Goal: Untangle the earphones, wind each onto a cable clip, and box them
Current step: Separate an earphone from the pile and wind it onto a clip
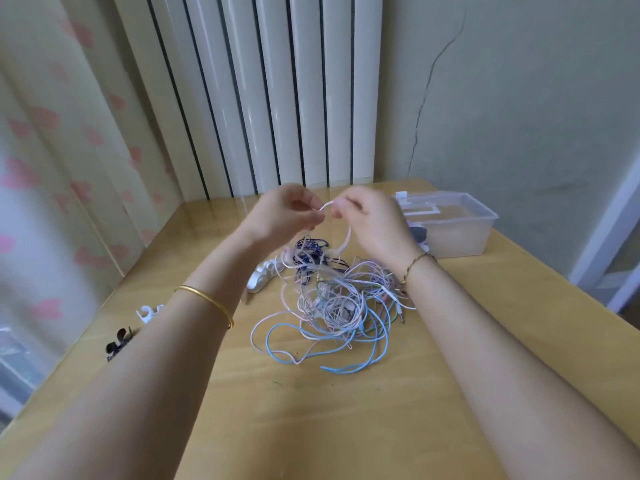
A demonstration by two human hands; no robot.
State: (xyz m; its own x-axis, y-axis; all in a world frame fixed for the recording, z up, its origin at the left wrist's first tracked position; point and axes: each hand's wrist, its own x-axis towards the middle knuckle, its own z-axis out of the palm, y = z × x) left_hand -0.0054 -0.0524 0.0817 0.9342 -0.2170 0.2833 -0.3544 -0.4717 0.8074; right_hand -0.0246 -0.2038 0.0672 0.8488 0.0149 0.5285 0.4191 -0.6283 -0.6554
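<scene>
Left hand: we hold our left hand point(287, 213) raised above the heap, with thumb and forefinger pinching a pale pink cable point(347, 235).
Right hand: our right hand point(374, 223) is just beside the left, its fingers curled and nipping the same cable a little further along, so a short arc spans the two hands.
Pink cable: from our right hand it hangs down and joins the tangle below.
Earphones: the tangle of earphones point(339, 303) lies mid-table, a knot of pink, white, green and dark purple wires; loops of a light blue cable point(346, 368) spill toward us, and a jack plug point(401, 318) pokes out on the right.
Cable clips: we see one white clip point(263, 278) touching the tangle's left edge, another white clip point(149, 313) and a black clip point(117, 341) near the table's left edge, partly behind our left forearm.
Box: a clear plastic box point(460, 233) stands open at the far right of the wooden table point(311, 427), well apart from the clips.
Wrists: a gold bangle point(207, 299) on the left, a thin bracelet point(415, 263) on the right.
Behind: a white ribbed radiator point(277, 98).
</scene>
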